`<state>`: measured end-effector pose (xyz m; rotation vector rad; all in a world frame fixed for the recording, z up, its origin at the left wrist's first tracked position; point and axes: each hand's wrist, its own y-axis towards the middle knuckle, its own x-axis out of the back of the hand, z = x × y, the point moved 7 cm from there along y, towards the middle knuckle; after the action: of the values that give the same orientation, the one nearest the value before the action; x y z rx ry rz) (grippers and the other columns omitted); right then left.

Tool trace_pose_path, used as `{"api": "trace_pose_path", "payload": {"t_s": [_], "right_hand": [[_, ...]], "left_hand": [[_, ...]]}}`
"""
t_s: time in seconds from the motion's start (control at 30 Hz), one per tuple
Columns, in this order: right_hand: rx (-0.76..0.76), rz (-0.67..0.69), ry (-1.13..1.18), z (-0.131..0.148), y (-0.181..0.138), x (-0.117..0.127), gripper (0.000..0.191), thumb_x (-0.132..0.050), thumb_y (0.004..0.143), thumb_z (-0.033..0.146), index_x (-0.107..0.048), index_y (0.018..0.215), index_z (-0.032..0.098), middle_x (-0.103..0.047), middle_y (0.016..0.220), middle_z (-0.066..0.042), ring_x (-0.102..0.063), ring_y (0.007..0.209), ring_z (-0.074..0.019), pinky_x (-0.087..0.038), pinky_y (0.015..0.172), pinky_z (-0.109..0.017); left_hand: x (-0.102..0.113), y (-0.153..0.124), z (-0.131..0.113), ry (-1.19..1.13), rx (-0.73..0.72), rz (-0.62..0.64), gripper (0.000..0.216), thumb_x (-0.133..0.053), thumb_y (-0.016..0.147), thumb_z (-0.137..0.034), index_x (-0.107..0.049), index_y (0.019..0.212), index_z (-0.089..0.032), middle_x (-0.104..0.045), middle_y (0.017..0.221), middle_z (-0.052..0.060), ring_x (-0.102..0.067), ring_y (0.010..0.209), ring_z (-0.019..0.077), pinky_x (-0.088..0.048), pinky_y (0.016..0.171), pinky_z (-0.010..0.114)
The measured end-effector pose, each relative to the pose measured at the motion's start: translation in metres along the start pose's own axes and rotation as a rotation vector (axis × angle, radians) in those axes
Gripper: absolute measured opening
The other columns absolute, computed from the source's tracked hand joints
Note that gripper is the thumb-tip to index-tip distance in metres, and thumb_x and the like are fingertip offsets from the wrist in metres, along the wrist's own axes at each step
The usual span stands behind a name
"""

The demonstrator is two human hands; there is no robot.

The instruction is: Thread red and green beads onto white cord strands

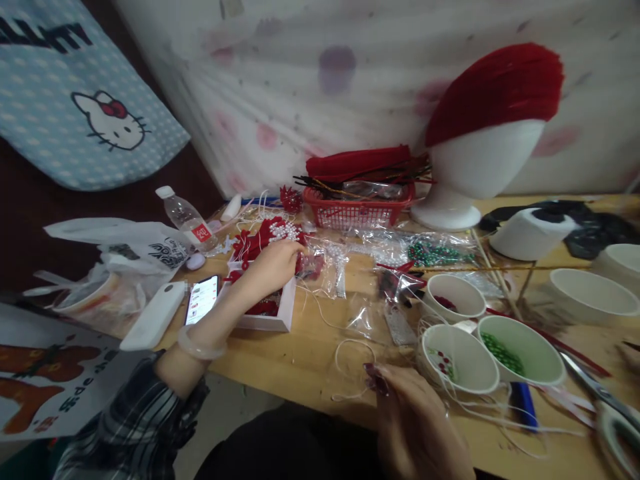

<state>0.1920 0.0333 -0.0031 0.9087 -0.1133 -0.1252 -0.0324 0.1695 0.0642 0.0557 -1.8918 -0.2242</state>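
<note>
My left hand (273, 267) reaches forward over a white box (280, 313) of red pieces, its fingers closed among red ornaments with white pearls (283, 231). What it pinches is hidden. A pale bangle (200, 347) sits on that wrist. My right hand (415, 417) rests near the table's front edge with fingers curled, beside a loop of thin white thread (350, 353). It seems to hold the thread's end. Just right of it stands a white bowl (457, 360) with a few beads.
A lit phone (201, 299) and white case (153, 317) lie left. Bowls of green beads (520, 353) and red beads (453, 293), a red basket (357, 210), a foam head with red headpiece (480, 160), a water bottle (187, 220), scissors (607, 407) and plastic bags crowd the wooden table (290, 360).
</note>
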Motion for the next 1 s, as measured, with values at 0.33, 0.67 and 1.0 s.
{"api": "trace_pose_path", "payload": {"t_s": [0.33, 0.67, 1.0], "right_hand": [[-0.196, 0.128, 0.046, -0.008, 0.009, -0.014, 0.022, -0.058, 0.087, 0.003, -0.068, 0.099, 0.019, -0.073, 0.078, -0.002, -0.069, 0.068, -0.0124, -0.054, 0.064, -0.021], [-0.505, 0.264, 0.195, -0.028, -0.012, -0.024, 0.015, -0.060, 0.088, 0.012, -0.072, 0.096, 0.018, -0.075, 0.082, -0.003, -0.069, 0.072, -0.0130, -0.052, 0.067, -0.021], [-0.540, 0.330, 0.089, -0.032, -0.010, -0.025, 0.016, -0.055, 0.087, 0.017, -0.070, 0.083, 0.020, -0.069, 0.068, 0.000, -0.060, 0.058, -0.0123, -0.044, 0.055, -0.023]], "left_hand": [[-0.009, -0.032, -0.134, -0.191, -0.671, 0.249, 0.020, -0.053, 0.090, -0.008, -0.072, 0.091, -0.016, -0.073, 0.082, 0.002, -0.065, 0.073, 0.0138, -0.044, 0.067, 0.025], [-0.042, -0.007, -0.234, -0.049, -0.923, 0.426, 0.026, -0.052, 0.086, -0.003, -0.073, 0.088, -0.019, -0.073, 0.086, 0.004, -0.065, 0.074, 0.0159, -0.045, 0.064, 0.027], [-0.113, 0.006, -0.285, -0.149, -0.892, 0.596, 0.032, -0.068, 0.062, 0.004, -0.060, 0.047, -0.023, -0.061, 0.053, 0.004, -0.057, 0.053, 0.0187, -0.043, 0.054, 0.032]]}}
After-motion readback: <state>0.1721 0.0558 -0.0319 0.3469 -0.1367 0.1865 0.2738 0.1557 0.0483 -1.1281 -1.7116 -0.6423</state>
